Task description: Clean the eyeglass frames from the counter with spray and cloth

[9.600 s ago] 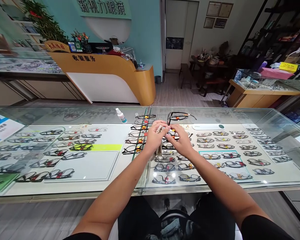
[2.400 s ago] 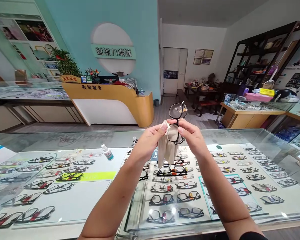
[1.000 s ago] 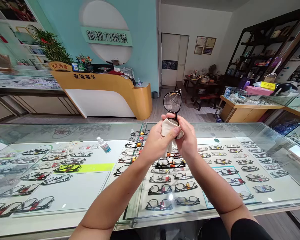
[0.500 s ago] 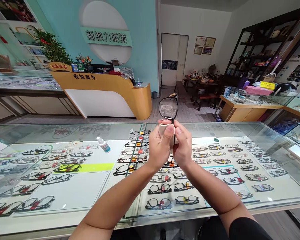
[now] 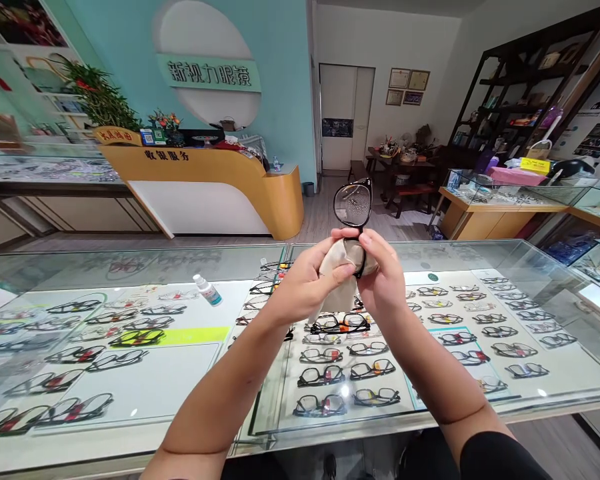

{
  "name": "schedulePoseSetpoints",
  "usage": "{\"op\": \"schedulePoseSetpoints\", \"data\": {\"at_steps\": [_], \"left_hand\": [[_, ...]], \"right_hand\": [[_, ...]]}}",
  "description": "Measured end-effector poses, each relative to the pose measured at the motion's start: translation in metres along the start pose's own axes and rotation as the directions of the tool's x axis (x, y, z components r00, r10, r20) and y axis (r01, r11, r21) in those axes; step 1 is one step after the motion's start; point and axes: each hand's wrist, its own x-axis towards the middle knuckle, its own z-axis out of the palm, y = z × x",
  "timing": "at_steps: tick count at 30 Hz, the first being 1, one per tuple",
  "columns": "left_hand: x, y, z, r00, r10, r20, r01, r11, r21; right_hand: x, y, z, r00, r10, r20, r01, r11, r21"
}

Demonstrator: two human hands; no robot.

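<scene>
Here, holding the glasses (image 5: 353, 207) on end over the counter (image 5: 175, 387), clear of its top, one lens above the other, the upper one seen beyond the far edge. Pinching a cloth (image 5: 339, 297) in the left hand (image 5: 310, 279), fingers narrow, thumb pressed on the fabric beside the lower lens. Gripping the rim with the right hand (image 5: 384, 273), thumb and fingers closed on it. Showing droplets across the upper lens; mostly hidden by cloth and fingers at the lower. With a black frame (image 5: 340, 325), tagged red-orange, just below the cloth in view. With a white-capped bottle (image 5: 208, 291) well left of the hands, closer to the far edge than the near one. With rows of frames (image 5: 373, 369) from the left edge to the right. Beyond the far edge, facing a desk (image 5: 205, 163).
</scene>
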Motion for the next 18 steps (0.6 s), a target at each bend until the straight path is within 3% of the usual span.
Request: {"op": "schedulePoseSetpoints", "data": {"at_steps": [5, 9, 11, 13, 18], "left_hand": [[0.002, -0.01, 0.016, 0.988, 0.015, -0.155, -0.022, 0.999, -0.039], [0.004, -0.017, 0.028, 0.94, 0.056, -0.337, -0.076, 0.996, -0.048], [0.004, -0.018, 0.029, 0.927, 0.081, -0.366, -0.092, 0.996, -0.015], [0.004, -0.017, 0.025, 0.945, 0.085, -0.317, -0.088, 0.996, 0.004], [0.004, -0.005, 0.003, 0.998, 0.009, -0.057, -0.008, 1.0, 0.01]], "right_hand": [[-0.002, 0.012, 0.0, 1.0, -0.01, 0.018, 0.01, 1.0, 0.005], [-0.004, 0.022, -0.003, 0.992, -0.1, 0.08, 0.107, 0.989, -0.098], [-0.003, 0.022, -0.005, 0.987, -0.127, 0.101, 0.139, 0.982, -0.125], [-0.001, 0.018, -0.006, 0.985, -0.127, 0.118, 0.142, 0.981, -0.134], [0.004, 0.004, -0.008, 0.994, -0.082, 0.07, 0.09, 0.989, -0.114]]}}
